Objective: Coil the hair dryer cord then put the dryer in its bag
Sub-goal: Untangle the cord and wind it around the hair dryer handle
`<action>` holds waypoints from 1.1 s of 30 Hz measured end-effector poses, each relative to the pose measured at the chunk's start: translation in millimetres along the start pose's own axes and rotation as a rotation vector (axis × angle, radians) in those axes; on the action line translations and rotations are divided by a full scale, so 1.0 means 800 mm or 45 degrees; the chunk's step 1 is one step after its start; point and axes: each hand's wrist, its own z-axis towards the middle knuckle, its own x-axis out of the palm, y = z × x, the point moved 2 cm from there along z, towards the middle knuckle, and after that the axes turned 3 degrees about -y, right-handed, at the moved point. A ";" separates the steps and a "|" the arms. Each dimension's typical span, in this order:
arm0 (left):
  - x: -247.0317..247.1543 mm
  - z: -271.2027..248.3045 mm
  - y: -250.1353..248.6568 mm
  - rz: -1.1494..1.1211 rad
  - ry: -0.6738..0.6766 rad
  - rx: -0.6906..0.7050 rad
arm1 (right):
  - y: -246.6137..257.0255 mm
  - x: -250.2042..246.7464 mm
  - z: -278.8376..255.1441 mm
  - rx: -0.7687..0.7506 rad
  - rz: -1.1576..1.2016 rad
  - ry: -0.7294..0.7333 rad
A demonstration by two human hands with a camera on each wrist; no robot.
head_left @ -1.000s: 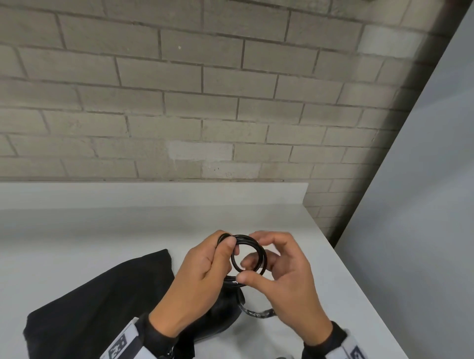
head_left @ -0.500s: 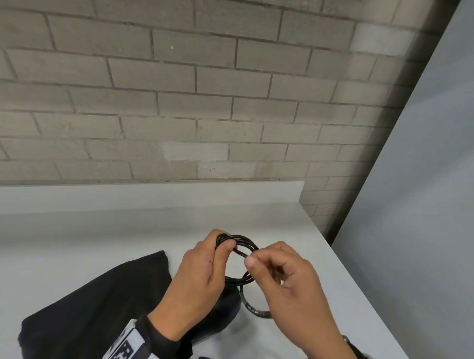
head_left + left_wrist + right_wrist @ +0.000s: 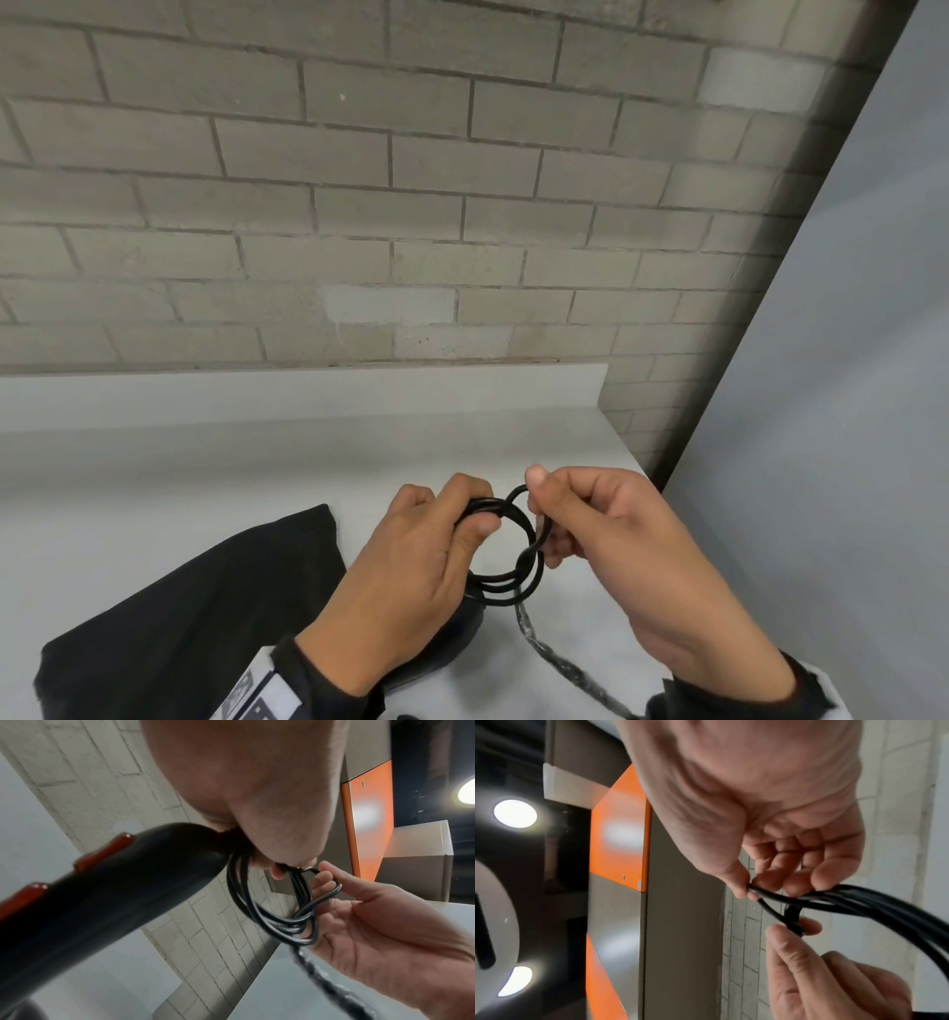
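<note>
A black cord coil [image 3: 506,580] hangs above the white table [image 3: 205,473]. My left hand [image 3: 475,506] grips the coil at its upper left, thumb over the strands. At the coil's right side my right hand [image 3: 539,506] pinches a small loop of the cord between thumb and fingers. A cord tail [image 3: 554,663] drops from the coil toward the bottom edge. The black hair dryer [image 3: 102,882], with red buttons, hangs under my left hand; the head view shows only a part of the dryer [image 3: 452,632]. The black bag [image 3: 179,616] lies flat at the lower left.
A grey brick wall [image 3: 411,205] rises behind the table's raised back lip. The table's right edge [image 3: 637,462] runs close to my right hand, with a grey panel [image 3: 821,462] beyond it. The wrist views show an orange-edged cabinet [image 3: 618,841].
My right hand has shifted up and to the right of the coil, drawing a small loop of cord out there. My left hand keeps its grip on the coil.
</note>
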 end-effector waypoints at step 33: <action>0.009 0.009 -0.020 0.041 -0.021 -0.098 | 0.020 0.011 -0.012 0.071 0.758 -0.224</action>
